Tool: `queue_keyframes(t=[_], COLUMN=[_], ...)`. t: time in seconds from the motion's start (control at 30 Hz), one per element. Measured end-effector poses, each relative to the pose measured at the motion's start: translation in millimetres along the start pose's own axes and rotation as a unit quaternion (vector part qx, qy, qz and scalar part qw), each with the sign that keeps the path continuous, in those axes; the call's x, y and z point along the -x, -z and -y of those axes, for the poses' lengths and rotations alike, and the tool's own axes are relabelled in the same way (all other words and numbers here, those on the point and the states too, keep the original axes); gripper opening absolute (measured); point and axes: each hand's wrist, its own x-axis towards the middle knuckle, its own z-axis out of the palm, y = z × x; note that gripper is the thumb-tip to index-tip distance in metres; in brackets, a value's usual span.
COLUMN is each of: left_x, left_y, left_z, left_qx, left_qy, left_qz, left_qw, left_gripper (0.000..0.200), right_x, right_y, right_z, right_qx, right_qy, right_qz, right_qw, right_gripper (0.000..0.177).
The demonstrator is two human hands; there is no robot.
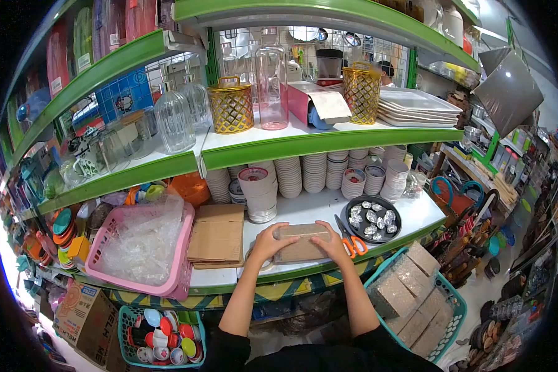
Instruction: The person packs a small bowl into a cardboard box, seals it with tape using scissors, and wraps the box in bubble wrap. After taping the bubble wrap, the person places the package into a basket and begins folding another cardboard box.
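On the white lower shelf, a brown cardboard box (301, 247) lies in front of me, its surface shiny as if under clear plastic. My left hand (268, 242) is closed around its left end. The right end is gripped by my right hand (334, 240), with the thumb over the top. Just right of that hand lie orange-handled scissors (355, 245), their blades pointing away. Beside them is a round black pan (390, 232) with several foil-wrapped pieces. A roll of tape, partly hidden, rests near my left wrist. Flat cardboard sheets (216, 232) lie further left.
A pink basket (186, 263) of clear plastic wrapping stands at the left. A teal basket (459, 313) at lower right holds several similar boxes. Another teal basket (125, 340) holds small cups and lids. Stacked bowls (260, 197) line the back, under the green shelf edge (328, 147) with glassware above.
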Motion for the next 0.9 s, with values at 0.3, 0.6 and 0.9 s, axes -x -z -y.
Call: queue_keyframes(t=[0.3, 0.6, 0.9], left_x=[-21, 7, 50], left_y=[-6, -45, -123], left_z=[4, -14, -10], left_qx=[0.035, -0.167, 0.318], left_qy=[0.089, -0.002, 0.112], left_qz=[0.007, -0.229, -0.018], left_qw=[0.995, 0.959, 0.941], left_gripper=[0.078, 0.095, 0.122], right_x=[-20, -37, -19], right_y=[-2, 0, -2], right_z=[-4, -5, -6], right_qx=[0.015, -0.004, 0.034], right_qy=[-0.105, -0.175, -0.266], right_qz=[0.0, 0.024, -0.051], right_qw=[0.994, 0.984, 0.962], right_gripper=[0.072, 0.082, 0.075])
